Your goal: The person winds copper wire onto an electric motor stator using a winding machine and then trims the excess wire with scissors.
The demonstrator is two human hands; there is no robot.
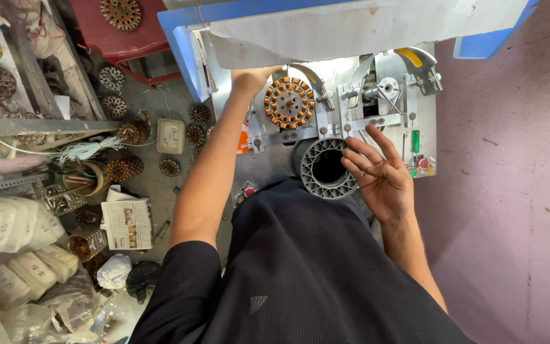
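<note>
I look down over my black shirt at a metal winding machine (389, 108). A round stator (289, 102) with copper-orange coils sits on the machine's left fixture. My left hand (251, 78) reaches to the stator's upper left, its fingers curled at the stator's edge and partly hidden under a paper sheet. Whether it grips anything I cannot tell. My right hand (377, 172) hovers open, palm up and fingers spread, just right of a grey ribbed ring (324, 169) with a dark hole, and holds nothing.
Red and green buttons (420, 162) sit at the machine's right edge. On the floor to the left lie several wound stators (125, 169), a folded newspaper (126, 223), a white switch box (170, 136), white sacks (14, 236) and a red chair (119, 28). A pink wall (510, 191) stands to the right.
</note>
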